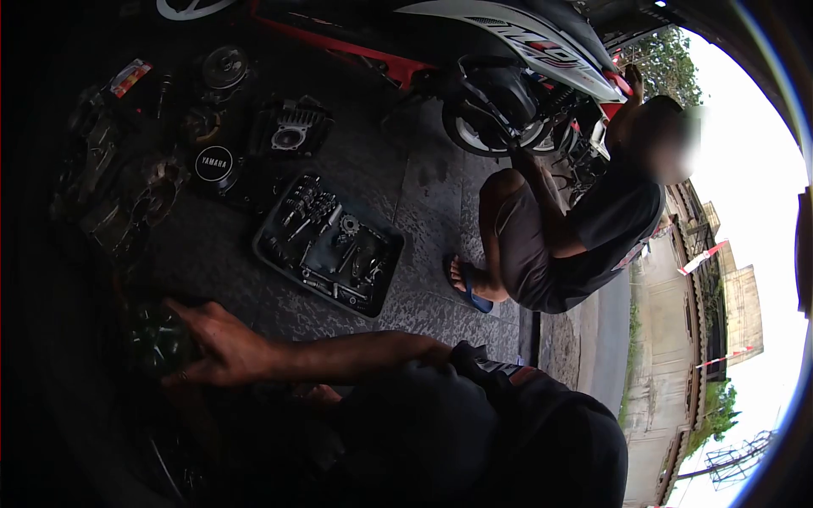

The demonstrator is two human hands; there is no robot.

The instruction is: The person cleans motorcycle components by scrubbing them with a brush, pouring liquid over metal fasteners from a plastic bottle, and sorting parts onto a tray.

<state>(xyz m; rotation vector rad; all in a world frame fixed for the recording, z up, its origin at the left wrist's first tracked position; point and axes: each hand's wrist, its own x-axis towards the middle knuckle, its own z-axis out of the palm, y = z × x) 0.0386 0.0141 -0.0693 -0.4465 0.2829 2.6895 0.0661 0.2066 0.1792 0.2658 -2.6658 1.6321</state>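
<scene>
Head view — forward and down, turned sideways.

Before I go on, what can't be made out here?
All head view:
- Green object: partly covered by the hand, detail lost in shadow.
- Lower-left area: too dark.
- Small parts in the tray: many too small to identify.
- White wheel: cut off by top edge.

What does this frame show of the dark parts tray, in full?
The tray is dark, roughly rectangular, with rounded corners and a raised rim; it looks like plastic. It rests open side up on the paved floor, near the round YAMAHA cover. Loose metal parts crowd its inside, including a toothed gear. No hand touches it. Shadow hides finer detail and any wear.
</scene>
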